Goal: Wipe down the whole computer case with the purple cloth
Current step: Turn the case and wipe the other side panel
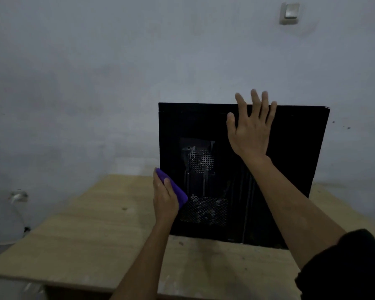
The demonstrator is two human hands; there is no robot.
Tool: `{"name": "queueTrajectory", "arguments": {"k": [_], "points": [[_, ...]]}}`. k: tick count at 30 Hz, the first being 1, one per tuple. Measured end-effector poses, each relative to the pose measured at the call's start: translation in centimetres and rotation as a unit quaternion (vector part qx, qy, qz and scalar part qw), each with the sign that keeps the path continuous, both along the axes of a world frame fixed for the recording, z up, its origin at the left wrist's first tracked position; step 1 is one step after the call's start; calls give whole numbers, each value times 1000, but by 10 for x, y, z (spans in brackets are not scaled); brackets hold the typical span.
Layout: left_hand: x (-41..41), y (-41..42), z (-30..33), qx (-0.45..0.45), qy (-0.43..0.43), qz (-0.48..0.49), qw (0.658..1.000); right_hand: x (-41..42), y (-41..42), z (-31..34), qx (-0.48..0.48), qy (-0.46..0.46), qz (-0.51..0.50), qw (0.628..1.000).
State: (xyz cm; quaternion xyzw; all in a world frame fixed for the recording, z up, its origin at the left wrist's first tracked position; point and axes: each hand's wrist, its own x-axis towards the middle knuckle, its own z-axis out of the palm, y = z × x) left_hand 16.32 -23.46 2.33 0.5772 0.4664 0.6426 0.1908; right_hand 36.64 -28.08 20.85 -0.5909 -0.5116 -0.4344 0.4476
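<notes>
Standing on the wooden surface at frame centre, the computer case has the right hand spread near its top edge; the left hand grips the purple cloth at its lower-left side.

one head-worn wide view looks forward and down, close over the counter, facing the wall.

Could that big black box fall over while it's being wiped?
It might. The computer case stands upright on the wooden table, and only the open right hand is near its top edge, fingers spread. A hard push from the left hand with the purple cloth could tip it toward the wall. The cloth could also snag on the vent holes.
</notes>
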Motion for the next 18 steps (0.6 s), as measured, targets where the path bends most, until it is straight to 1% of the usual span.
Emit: {"name": "queueTrajectory", "arguments": {"k": [3,6,9,15,18], "points": [[0,-8,-44,-42,-9,-10,999,-21,-2,-25,3,-41,25,999],[-2,-15,-73,-91,-6,-27,995,-39,1,-48,-26,-69,38,997],[-4,-10,-67,-101,-15,-30,994,-48,5,-56,-41,-74,33,996],[1,-6,-41,-59,-31,-14,998,-52,8,-61,-51,-82,18,995],[3,-8,-55,-57,-31,-5,998,-52,10,-63,-49,-85,14,995]]}}
